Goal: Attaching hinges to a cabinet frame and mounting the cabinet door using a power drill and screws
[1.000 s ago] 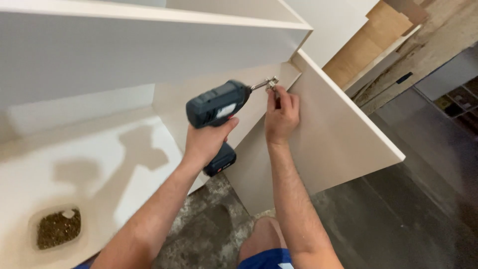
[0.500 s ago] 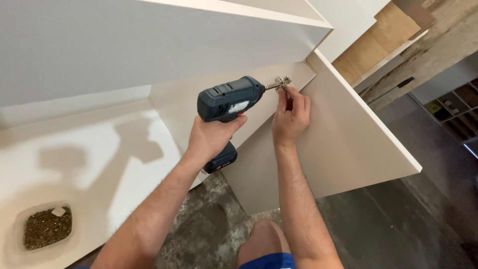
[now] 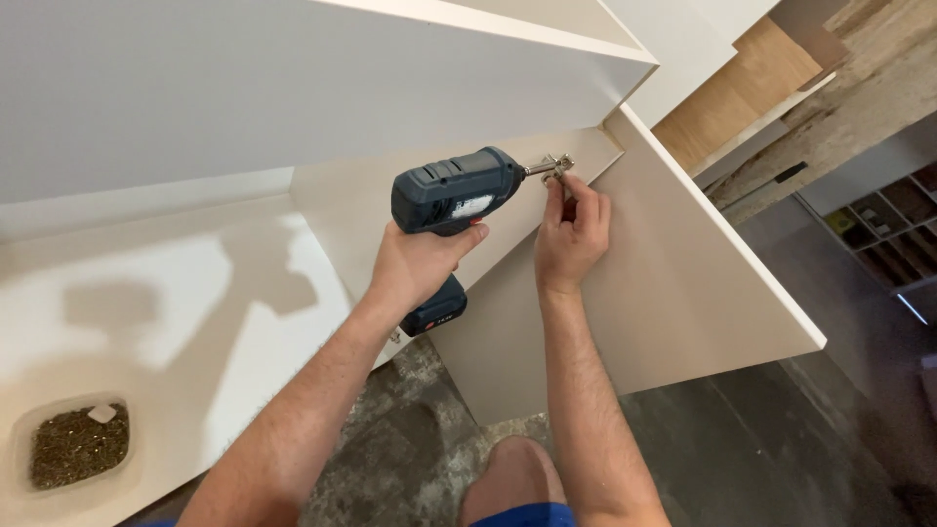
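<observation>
Dark-blue cordless drill [image 3: 454, 200] sits in left hand [image 3: 420, 263], fingers wrapped tight round its grip, same hold as a second ago; view has only shifted, so driving continues. Long axis runs left to right, bit aimed at silver metal hinge [image 3: 556, 168]. Right hand [image 3: 571, 234] pinches hinge against beige cabinet door [image 3: 683, 283].

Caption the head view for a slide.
Left hand holds a drill to a hinge steadied by the right hand on a cabinet door.
</observation>
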